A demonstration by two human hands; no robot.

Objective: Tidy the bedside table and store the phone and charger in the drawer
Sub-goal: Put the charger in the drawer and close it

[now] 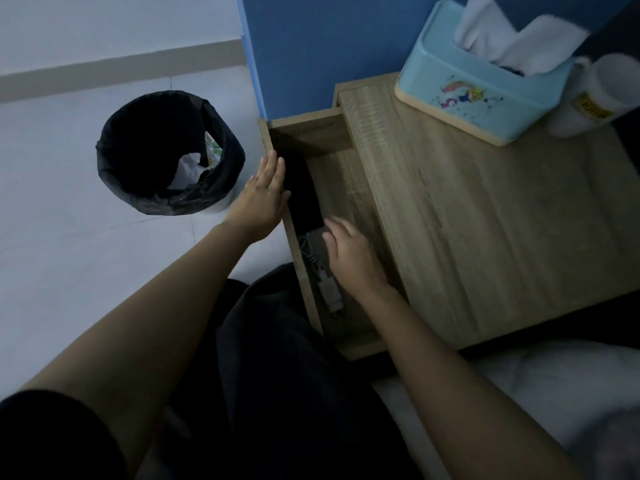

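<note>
Now both hands are open: left hand (265, 194) flat on the drawer (349, 188) front, right hand (349, 254) over the charger (327, 289).

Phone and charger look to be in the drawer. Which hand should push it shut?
Left, probably. The left hand already lies flat against the drawer front; the right hand is inside, over the charger.

The surface (502, 216) and drawer (346, 188) look like matt, grained wood laminate; the phone (304, 195) is smooth and black. The tissue box (460, 98) seems glossy plastic holding soft paper; the bin (166, 154) wears a crinkled plastic liner.
</note>
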